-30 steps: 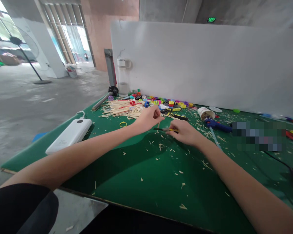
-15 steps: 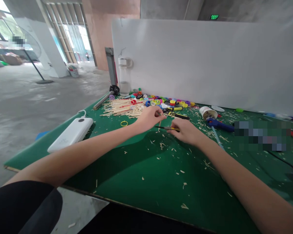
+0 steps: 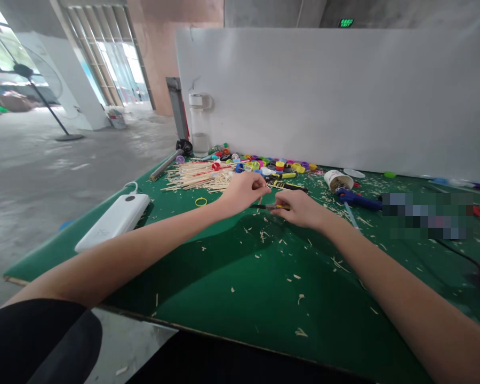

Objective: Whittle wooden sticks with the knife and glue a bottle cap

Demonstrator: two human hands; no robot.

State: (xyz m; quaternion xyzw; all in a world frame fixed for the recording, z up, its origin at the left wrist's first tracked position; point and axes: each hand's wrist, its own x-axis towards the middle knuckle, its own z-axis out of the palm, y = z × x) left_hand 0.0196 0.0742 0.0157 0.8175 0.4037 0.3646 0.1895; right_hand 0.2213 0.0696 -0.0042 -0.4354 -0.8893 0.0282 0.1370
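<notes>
My left hand [image 3: 243,191] is closed in a pinch above the green table [image 3: 208,298], on a short thin wooden stick [image 3: 261,201] that points down from the fingertips. My right hand [image 3: 298,207] is wrapped round a utility knife [image 3: 270,206] with some yellow on its handle. Its dark blade points left and lies at the stick's lower end; whether it cuts into the wood I cannot tell. Pale wood shavings [image 3: 263,234] are scattered below both hands. Behind my left hand lies a pile of wooden sticks [image 3: 192,176].
A white power bank [image 3: 114,221] lies at the left, near a yellow ring [image 3: 200,201]. Colourful bottle caps [image 3: 280,165] and a water bottle [image 3: 200,128] stand along the white panel [image 3: 324,96]. At the right are a tipped cup [image 3: 338,181] and a blue glue gun [image 3: 360,200].
The whole view has shifted slightly. Both hands keep nearly the same pose, and the knife's blade reaches slightly farther left past the stick.
</notes>
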